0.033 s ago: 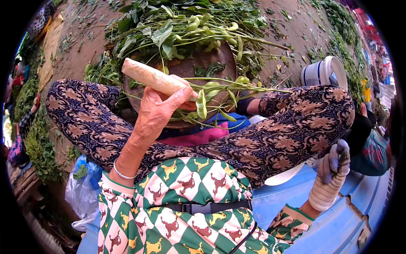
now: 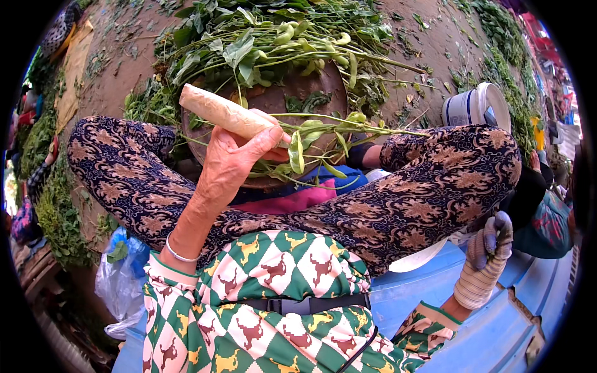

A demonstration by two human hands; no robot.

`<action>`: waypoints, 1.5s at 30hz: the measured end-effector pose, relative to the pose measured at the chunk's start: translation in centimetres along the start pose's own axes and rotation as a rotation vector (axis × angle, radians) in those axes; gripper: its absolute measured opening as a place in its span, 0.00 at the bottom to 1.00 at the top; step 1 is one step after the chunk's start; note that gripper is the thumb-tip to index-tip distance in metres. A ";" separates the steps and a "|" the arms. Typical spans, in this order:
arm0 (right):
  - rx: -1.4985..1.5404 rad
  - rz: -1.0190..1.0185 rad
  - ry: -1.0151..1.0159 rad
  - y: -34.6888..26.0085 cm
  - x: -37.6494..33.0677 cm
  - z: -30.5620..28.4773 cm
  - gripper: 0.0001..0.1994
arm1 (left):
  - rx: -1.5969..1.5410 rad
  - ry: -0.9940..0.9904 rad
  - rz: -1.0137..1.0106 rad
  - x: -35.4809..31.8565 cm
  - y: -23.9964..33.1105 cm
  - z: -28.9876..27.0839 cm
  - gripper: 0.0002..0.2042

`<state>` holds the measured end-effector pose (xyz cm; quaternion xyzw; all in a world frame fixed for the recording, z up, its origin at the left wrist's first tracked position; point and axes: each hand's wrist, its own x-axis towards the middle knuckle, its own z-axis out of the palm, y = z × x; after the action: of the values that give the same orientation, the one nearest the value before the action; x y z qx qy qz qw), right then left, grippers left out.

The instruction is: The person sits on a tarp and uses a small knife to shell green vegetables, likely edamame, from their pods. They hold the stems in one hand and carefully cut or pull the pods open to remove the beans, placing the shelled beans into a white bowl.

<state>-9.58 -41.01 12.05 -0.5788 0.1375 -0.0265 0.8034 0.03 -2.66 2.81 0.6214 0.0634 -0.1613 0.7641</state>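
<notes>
My left hand (image 2: 233,152) is bare and closed round a pale tan cylinder (image 2: 227,115), which looks like a roll of bread or flatbread. Its far end points up and left. Beside my fingertips a green bean stalk (image 2: 373,128) with plump pods (image 2: 296,152) stretches to the right; whether my fingers also grip it is hidden. My right hand (image 2: 489,244), in a grey-purple glove with a striped cuff, is raised by my right knee. Its fingers are loosely bent and a little apart, with nothing visible in them.
A round brown surface (image 2: 326,93) lies between my legs under a heap of leafy bean plants (image 2: 249,50). At the right stands a white bucket (image 2: 463,109) with blue bands. A plastic bag (image 2: 124,280) sits at my left, blue slats (image 2: 410,286) behind me. Other people are at both sides.
My right hand has dipped very slightly. My left hand and the pale roll stay in place.
</notes>
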 end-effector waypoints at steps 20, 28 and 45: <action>-0.475 -0.110 -0.019 -1.5 5.6 11.2 0.10 | -0.095 0.057 0.022 1.8 3.5 -0.5 0.08; -0.429 0.653 -0.242 11.2 10.4 19.7 0.15 | 0.024 -0.037 0.002 4.3 7.7 -0.8 0.09; -0.714 0.677 -0.198 9.6 11.0 20.7 0.11 | 0.621 -0.067 0.355 4.7 3.5 -1.7 0.06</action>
<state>5.05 -21.02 7.04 -0.7402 0.2411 0.3393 0.5280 5.77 -1.20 4.33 0.8198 -0.1227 -0.0578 0.5564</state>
